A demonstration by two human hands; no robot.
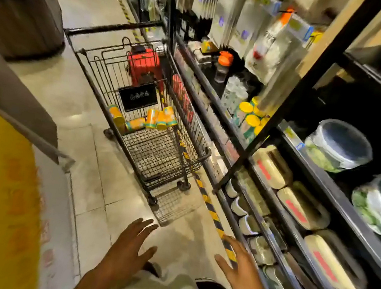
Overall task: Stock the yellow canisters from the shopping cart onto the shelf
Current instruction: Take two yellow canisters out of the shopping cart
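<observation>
Shop aisle, tiled floor. Cart (141,105) beside shelf (215,106), about six yellow canisters (151,119) lying inside, count blurry. Some yellow-lidded tubs (249,117) already shelved. Left hand (129,246), right hand (239,266) spread flat, holding nothing, well short of cart. Most stocking left.

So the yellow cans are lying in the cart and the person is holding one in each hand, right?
Not quite. The head view shows the yellow cylindrical canisters lying in the black wire shopping cart, but the left hand and right hand are both open and hold nothing.
</observation>
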